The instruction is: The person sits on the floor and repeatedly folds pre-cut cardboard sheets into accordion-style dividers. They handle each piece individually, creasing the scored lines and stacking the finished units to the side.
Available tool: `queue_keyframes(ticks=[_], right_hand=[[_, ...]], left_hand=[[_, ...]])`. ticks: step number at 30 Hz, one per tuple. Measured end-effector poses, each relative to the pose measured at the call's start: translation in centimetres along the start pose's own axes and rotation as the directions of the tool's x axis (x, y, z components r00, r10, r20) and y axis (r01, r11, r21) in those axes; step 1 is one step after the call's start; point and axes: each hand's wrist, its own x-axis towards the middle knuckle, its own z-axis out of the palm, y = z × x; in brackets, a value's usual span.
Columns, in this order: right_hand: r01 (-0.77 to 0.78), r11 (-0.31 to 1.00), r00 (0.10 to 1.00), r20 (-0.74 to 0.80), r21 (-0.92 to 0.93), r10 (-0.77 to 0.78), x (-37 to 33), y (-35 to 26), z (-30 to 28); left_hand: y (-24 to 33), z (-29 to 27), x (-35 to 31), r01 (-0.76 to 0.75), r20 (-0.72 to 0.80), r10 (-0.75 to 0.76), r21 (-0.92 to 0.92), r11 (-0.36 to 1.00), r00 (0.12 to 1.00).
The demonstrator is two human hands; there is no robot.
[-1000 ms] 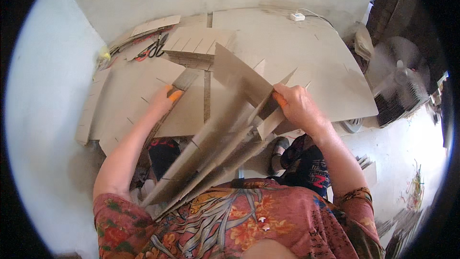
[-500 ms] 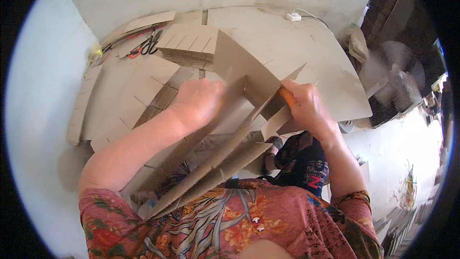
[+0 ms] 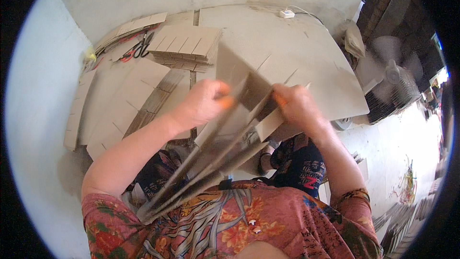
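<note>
Several slotted cardboard strips (image 3: 223,159), fitted together at their upper ends, fan down toward my lap. My right hand (image 3: 298,104) pinches the upper end of this cardboard divider, by the crossing piece (image 3: 237,64). To the left of the strips is my left hand (image 3: 203,103), its fingers curled. Its orange-covered thumb and finger are a little apart beside a strip's edge, with no cardboard visible between them. Motion blurs the strips, and their lower ends lie against the floral shirt.
A stack of slotted cardboard pieces (image 3: 184,41) lies on the table (image 3: 306,52), with scissors (image 3: 139,49) to its left. Longer slotted strips (image 3: 132,93) are stacked nearer. A white socket block (image 3: 286,14) sits at the back. A fan (image 3: 390,74) stands at the right.
My left hand has moved slightly right and its thumb and finger now show apart. The strips have drawn closer together. My right hand keeps its grip at the upper end.
</note>
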Motion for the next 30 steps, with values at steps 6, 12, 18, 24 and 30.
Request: queue_keyframes(ticks=[6,12,18,24,30], right_hand=[[0.009,0.999,1.0,-0.002,-0.04,-0.009,2.5,0.3,-0.2],[-0.018,0.97,0.997,0.067,-0.243,0.036,3.1,2.6,0.9],[-0.006,0.911,0.985,-0.159,-0.412,-0.065,5.2,-4.4,-3.2],[0.027,0.913,0.999,0.032,-0.407,-0.015,7.7,-0.5,4.2],[0.048,0.967,0.999,0.024,-0.251,-0.043,7.1,1.6,3.7]], left_hand=[[-6.8,-3.3,-2.3,0.215,-0.2,-0.192,0.101,0.972,0.961],[-20.4,-6.8,-8.3,0.663,-0.644,-0.215,0.609,0.436,0.734],[-23.3,-10.0,-10.8,0.677,-0.559,-0.384,0.585,0.446,0.735],[-22.4,-11.4,-9.5,0.649,-0.539,-0.37,0.549,0.527,0.757],[-20.9,-13.0,-9.4,0.663,-0.518,-0.414,0.573,0.481,0.748]])
